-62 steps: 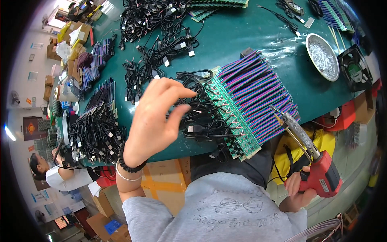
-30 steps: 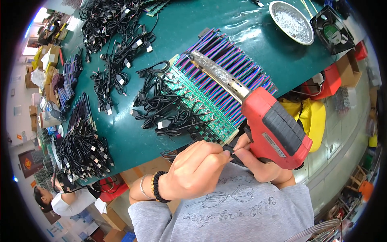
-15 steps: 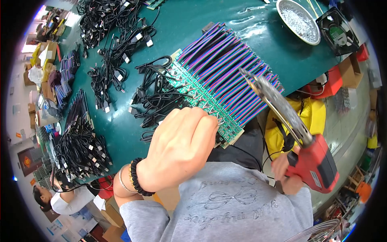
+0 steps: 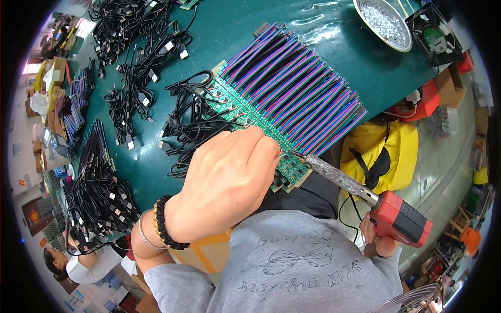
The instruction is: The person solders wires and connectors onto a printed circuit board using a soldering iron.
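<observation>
A panel of green circuit boards (image 4: 253, 119) lies on the table, with rows of red, blue, green and black wires (image 4: 297, 86) along its far side. Black cables (image 4: 183, 122) join its left edge. My left hand (image 4: 227, 177) is closed over the panel's near end in a pinch; light wire ends show at the fingertips, though the fingers mostly hide what they grip. In my right hand (image 4: 369, 230) is a red soldering gun (image 4: 404, 218). Its long metal barrel slants up-left, and the tip meets the boards just right of my left fingertips.
Heaps of black USB cables (image 4: 133, 36) and another cable bundle (image 4: 96, 193) cover the table's left side. A metal bowl of silvery bits (image 4: 384, 25) and a black fan (image 4: 434, 36) stand far right. A yellow bag (image 4: 383, 154) sits beyond the right edge. Another person (image 4: 86, 263) is at lower left.
The soldering gun's tip has come down and left, from above the coloured wires onto the boards beside my left fingertips. My left hand keeps its pinch at the panel.
</observation>
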Tool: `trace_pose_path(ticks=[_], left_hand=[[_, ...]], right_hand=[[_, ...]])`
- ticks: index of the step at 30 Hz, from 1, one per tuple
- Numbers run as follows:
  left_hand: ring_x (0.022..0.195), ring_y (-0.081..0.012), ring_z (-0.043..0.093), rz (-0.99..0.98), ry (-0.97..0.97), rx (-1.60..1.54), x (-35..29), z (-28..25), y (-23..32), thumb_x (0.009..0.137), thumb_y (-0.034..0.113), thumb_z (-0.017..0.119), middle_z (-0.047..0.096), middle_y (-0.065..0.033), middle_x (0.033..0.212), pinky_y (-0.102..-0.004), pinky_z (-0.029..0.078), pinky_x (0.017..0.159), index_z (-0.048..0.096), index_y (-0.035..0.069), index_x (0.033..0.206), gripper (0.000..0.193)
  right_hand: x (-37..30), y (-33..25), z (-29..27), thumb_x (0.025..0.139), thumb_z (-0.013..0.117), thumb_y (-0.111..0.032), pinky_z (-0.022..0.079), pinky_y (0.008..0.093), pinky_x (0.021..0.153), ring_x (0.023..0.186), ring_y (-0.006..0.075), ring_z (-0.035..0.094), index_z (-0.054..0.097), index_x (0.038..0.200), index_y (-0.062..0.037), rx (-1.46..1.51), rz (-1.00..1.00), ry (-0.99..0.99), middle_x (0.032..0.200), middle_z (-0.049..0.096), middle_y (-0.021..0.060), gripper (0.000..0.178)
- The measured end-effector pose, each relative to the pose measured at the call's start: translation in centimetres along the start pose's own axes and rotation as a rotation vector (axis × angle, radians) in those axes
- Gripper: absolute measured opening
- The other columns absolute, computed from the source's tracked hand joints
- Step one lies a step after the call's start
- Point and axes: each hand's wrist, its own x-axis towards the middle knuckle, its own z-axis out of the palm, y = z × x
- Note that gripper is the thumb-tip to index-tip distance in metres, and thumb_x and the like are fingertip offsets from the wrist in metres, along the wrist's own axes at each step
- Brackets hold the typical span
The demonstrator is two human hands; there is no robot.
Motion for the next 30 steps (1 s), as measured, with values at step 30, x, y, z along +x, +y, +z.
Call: trace_pose_path(ticks=[30], left_hand=[[0.066, -0.0302, 0.058, 0.018, -0.044, -0.083, 0.4, -0.3, -0.6, 0.075, -0.001, 0.069, 0.055, -0.0112, 0.075, -0.0390, 0.047, 0.057, 0.057, 0.002, 0.085, 0.016]], right_hand=[[0.1, 0.6, -2.2, 0.069, 0.067, -0.002, 0.052, 0.0308, 0.052, 0.054, 0.0176, 0.060, 0.059, 0.076, 0.0003, 0.113, -0.027, -0.085, 0.066, 0.060, 0.0099, 0.011]])
